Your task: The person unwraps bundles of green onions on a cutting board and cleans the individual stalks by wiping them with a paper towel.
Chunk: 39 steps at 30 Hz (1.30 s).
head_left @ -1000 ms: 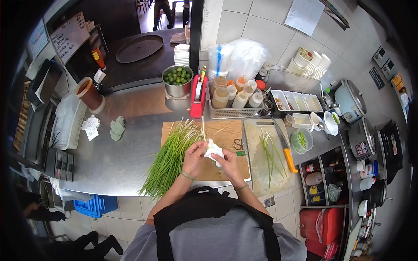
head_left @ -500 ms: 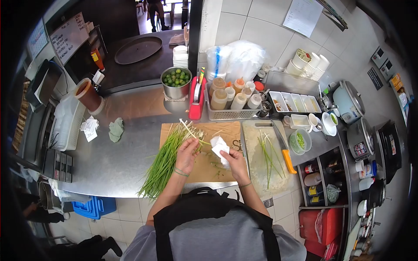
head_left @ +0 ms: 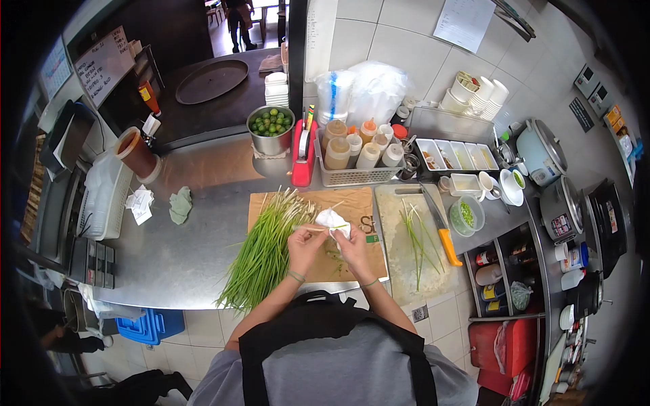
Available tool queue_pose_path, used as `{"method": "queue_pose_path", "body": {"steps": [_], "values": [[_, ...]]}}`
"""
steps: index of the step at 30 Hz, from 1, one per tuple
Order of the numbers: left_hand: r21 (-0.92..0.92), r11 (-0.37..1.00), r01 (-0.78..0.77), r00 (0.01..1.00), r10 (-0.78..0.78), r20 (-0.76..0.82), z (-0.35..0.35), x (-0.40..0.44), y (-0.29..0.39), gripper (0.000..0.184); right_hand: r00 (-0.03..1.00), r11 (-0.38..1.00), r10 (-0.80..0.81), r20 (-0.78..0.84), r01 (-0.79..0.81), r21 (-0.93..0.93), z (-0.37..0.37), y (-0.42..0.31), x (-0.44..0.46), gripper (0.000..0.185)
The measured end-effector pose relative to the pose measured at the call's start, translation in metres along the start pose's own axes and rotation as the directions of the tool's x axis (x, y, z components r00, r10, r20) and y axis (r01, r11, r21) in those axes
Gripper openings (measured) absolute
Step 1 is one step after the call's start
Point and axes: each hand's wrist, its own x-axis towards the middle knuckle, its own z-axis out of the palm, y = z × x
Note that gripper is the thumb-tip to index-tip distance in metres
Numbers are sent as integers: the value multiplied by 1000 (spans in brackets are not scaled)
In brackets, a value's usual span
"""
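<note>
Presently, left hand (head_left: 305, 247): pinching a stalk (head_left: 340, 226).
Right hand (head_left: 353, 250): gripping white tissue (head_left: 330, 218) against it.
Cutting board (head_left: 393, 281): few loose stalks (head_left: 421, 247), apparently done.
Large bunch (head_left: 259, 249): apparently left.

Held stalk (head_left: 340, 226): slim, pale toward the left hand (head_left: 308, 247) and green where it meets the white wipe; it lies roughly level, running from the left fingers to the right hand (head_left: 351, 249).
White wipe (head_left: 332, 218): crumpled and soft, whether paper or cloth cannot be told; pinched in the right fingers, touching the stalk, above the brown paper (head_left: 318, 272).
Green bunch (head_left: 261, 254): many long, thin stalks in a loose heap, left of the hands; pale ends point up and right over the brown paper, green tips fan down-left to the counter's front edge (head_left: 183, 308).
</note>
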Motion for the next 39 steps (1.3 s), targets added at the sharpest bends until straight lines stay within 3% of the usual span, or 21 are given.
{"method": "queue_pose_path", "body": {"steps": [2,3,5,8,9,10,12,14,15,16,19,21,24,25,27,28,30,33,34,37,39], "values": [[335,904,-264,963,269,33,-2,-1,2,8,999,996,-32,-25,34,78,7,0,-4,13],[305,912,-273,959,282,15,-1,-1,4,7,991,959,134,-14,-126,253,4,3,-3,14],[244,925,-292,952,306,-20,2,-2,10,6,898,725,429,95,-405,557,-5,9,1,15],[194,964,-183,983,185,11,1,0,14,13,945,855,326,-16,-287,432,-15,5,-1,20],[143,982,-128,989,115,95,7,1,18,15,988,978,138,-72,-125,167,-22,12,2,22],[98,993,-61,982,42,186,15,1,23,17,995,992,-53,-84,42,-119,-31,30,6,23],[100,995,-2,919,-37,393,35,3,21,21,930,759,-367,-2,299,-578,-43,57,16,28],[163,985,-56,807,-51,589,67,13,10,24,851,644,-524,-32,371,-669,-41,56,2,27],[196,980,30,761,-149,632,84,19,4,26,802,578,-596,-32,401,-711,-36,54,-5,27],[235,966,112,707,-243,664,102,24,-4,28,845,613,-529,-71,323,-721,-44,88,3,33],[417,892,175,587,-434,683,150,53,-63,35,975,661,-215,55,187,-727,-53,88,2,33],[420,879,224,555,-469,686,172,62,-80,37,952,642,-294,80,259,-722,-55,81,-1,31],[571,778,-262,654,-292,698,186,62,-72,37,909,730,-416,16,345,-590,-58,71,-1,29],[470,852,-228,666,-216,714,184,62,-67,39,893,771,-448,-28,371,-519,-60,70,-1,29],[254,953,-162,702,-70,709,158,65,-46,42,927,896,-317,-200,223,-385,-62,48,-3,25],[250,943,-220,739,-6,673,139,68,-38,44,934,942,-233,-270,149,-300,-63,39,-4,23],[254,907,-337,798,131,588,95,77,-26,49,978,992,-92,-186,73,-107,-77,42,1,21],[476,757,-447,757,37,652,38,75,-40,49,994,998,-54,-100,57,32,-88,54,14,18],[510,746,-428,774,10,634,31,66,-38,41,995,996,-65,-76,69,55,-88,58,19,16],[406,914,-9,873,-191,449,28,49,-52,35,999,998,37,31,-39,47,-65,18,9,23],[325,936,-137,904,-16,427,24,47,-70,31,987,966,-151,48,158,-204,-61,20,8,18]]}}
